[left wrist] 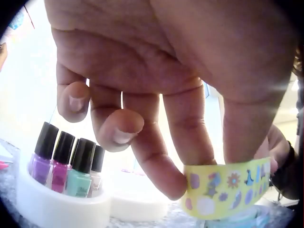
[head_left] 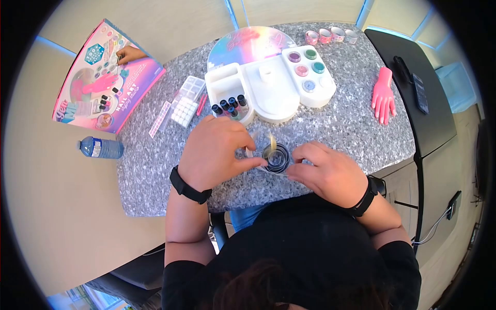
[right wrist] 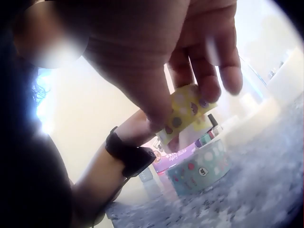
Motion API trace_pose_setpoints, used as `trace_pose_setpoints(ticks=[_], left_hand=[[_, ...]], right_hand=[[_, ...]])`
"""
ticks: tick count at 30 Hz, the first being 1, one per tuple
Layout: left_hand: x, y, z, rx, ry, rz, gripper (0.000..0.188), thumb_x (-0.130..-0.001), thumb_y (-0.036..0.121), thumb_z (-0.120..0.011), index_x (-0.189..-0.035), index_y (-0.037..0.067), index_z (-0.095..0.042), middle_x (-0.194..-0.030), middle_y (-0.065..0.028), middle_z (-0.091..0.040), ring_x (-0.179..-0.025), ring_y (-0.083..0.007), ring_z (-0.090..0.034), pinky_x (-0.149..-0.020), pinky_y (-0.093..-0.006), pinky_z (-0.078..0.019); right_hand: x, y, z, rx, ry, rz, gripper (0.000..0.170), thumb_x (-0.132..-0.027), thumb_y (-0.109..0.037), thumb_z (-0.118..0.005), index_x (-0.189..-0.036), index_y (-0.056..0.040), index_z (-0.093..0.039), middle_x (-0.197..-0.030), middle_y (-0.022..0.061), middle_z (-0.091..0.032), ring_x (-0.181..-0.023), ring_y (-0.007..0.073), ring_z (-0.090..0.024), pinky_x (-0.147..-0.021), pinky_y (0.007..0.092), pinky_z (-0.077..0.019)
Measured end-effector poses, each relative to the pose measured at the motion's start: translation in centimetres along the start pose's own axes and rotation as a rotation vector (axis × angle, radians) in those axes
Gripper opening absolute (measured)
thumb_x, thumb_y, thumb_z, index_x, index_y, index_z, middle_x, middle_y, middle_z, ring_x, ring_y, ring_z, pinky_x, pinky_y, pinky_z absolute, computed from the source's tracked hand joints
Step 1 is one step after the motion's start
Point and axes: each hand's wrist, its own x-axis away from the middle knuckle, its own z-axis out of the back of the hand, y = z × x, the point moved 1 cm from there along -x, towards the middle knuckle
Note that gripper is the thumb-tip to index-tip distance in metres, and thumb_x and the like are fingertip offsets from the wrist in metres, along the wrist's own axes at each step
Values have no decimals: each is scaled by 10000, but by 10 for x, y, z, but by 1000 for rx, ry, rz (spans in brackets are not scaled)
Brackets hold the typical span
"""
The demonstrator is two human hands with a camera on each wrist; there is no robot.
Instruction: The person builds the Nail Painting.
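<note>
A yellow sticker strip (left wrist: 228,187), printed with small colourful pictures, curves between both hands. My left hand (head_left: 214,152) pinches one part of it between thumb and fingers. On the other side, my right hand (head_left: 330,168) holds the strip (right wrist: 183,111) between its thumb and fingertips. Right below stands a teal sticker roll (right wrist: 200,166) with pale dots, upright on its edge-wound coil on the speckled table. From above, the coil (head_left: 279,164) shows as dark rings between the hands. Nail polish bottles (left wrist: 80,168) with black caps stand beyond the left fingers.
Behind the hands sits a white nail station (head_left: 276,106) with several glitter pots. A pink model hand (head_left: 383,98) lies right; several sticker rolls (head_left: 337,34) stand at the back. To the left are a box (head_left: 103,82), a water bottle (head_left: 103,148) and a nail case (head_left: 186,106).
</note>
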Motion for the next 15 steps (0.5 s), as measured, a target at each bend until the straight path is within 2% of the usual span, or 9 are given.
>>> trace_pose_setpoints(ticks=[5, 7, 9, 11, 14, 15], left_hand=[[2, 5, 3, -10, -75, 22, 434, -674, 523, -981, -824, 152, -814, -813, 16, -739, -860, -234, -698, -799, -401, -451], [2, 6, 2, -1, -81, 30, 448, -659, 538, -984, -828, 159, -815, -798, 20, -736, -835, -234, -700, -799, -397, -447], [2, 6, 2, -10, -204, 117, 480, -654, 543, -986, -889, 161, -816, -777, 19, -722, -777, -240, -694, -807, -404, -448], [2, 5, -1, 0, -171, 103, 521, -652, 551, -986, -947, 160, -810, -765, 17, -709, -758, -243, -687, -792, -406, -450], [1, 4, -8, 26, -138, 91, 595, -654, 564, -983, -1046, 159, -790, -745, 15, -679, -738, -246, -678, -761, -407, -455], [0, 3, -10, 39, -133, 92, 626, -658, 569, -981, -1086, 160, -777, -736, 14, -662, -737, -245, -675, -743, -406, -458]], right_hand=[[2, -2, -1, -36, -17, -3, 118, -891, -177, -776, -998, -144, -740, -1067, 28, -635, -1017, 249, -690, -773, 384, -601], [2, -1, 1, 2, -92, 7, 132, -885, -194, -786, -991, -133, -736, -1058, 34, -635, -1006, 254, -690, -784, 393, -598], [3, 3, -2, 21, -110, 4, 131, -889, -196, -784, -985, -124, -731, -1050, 37, -635, -1000, 261, -688, -790, 396, -597], [2, 8, -7, 41, -127, 0, 132, -894, -199, -783, -979, -114, -727, -1043, 40, -636, -995, 267, -687, -796, 399, -595], [0, 14, -17, 18, -105, -56, 151, -911, -174, -763, -1038, -108, -712, -1098, 55, -643, -1018, 287, -694, -831, 412, -598], [-2, 16, -21, 21, -38, -71, 208, -907, -152, -765, -1102, -112, -703, -1132, 63, -642, -1033, 301, -696, -845, 421, -598]])
